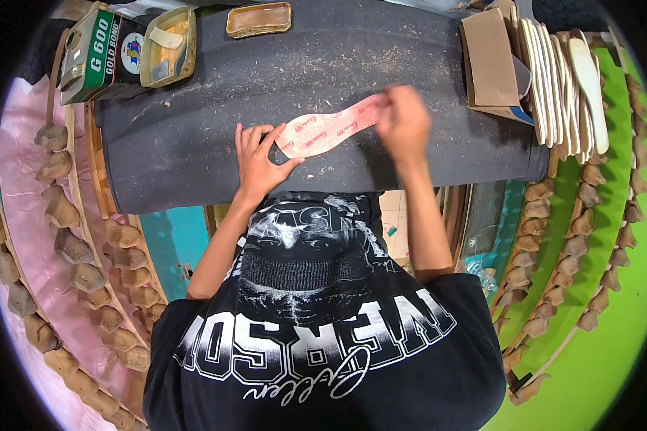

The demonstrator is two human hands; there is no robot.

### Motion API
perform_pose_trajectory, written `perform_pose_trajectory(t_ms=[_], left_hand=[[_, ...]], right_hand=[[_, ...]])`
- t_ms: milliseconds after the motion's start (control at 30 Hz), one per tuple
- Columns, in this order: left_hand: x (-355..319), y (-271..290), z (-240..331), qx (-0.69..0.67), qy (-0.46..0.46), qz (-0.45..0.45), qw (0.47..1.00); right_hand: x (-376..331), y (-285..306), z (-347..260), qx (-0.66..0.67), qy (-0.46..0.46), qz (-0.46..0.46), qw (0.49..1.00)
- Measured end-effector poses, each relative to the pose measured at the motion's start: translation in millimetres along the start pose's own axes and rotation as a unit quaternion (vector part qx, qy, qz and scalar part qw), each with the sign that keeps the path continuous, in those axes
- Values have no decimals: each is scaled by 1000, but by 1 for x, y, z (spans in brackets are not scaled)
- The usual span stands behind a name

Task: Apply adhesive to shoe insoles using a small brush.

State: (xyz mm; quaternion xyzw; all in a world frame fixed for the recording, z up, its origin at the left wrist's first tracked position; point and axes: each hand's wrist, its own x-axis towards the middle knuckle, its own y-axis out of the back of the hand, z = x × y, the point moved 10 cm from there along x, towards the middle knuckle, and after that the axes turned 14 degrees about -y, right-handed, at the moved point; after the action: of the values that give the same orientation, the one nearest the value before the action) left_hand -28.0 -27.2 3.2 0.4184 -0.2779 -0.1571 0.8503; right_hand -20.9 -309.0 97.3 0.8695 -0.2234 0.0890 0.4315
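Note:
A pinkish-tan shoe insole (322, 131) with red print lies on the dark cloth-covered table in front of me, wide end to the left and narrow end to the right. My left hand (259, 156) steadies its wide end, the thumb at the lower edge and the forefinger at the upper, while the other fingers spread away. Over the narrow end is my right hand (404, 123), smeared by motion, its fingers curled together. Whatever those fingers may hold is hidden.
Fine shavings litter the dark table cover (208, 108). At far left stand a green-and-white tin (97, 57) and a tub (167, 68) with spreaders; an amber tray (259, 19) lies far back. At right, a cardboard box (490, 61) adjoins stacked pale insoles (553, 90). Racks of wooden lasts (72, 244) flank me.

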Motion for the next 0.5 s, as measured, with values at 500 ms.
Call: perform_pose_trajectory(t_ms=[500], left_hand=[[2,0,0,-1,0,-2,1000]], right_hand=[[-12,17,34,-46,-40,43,997]])
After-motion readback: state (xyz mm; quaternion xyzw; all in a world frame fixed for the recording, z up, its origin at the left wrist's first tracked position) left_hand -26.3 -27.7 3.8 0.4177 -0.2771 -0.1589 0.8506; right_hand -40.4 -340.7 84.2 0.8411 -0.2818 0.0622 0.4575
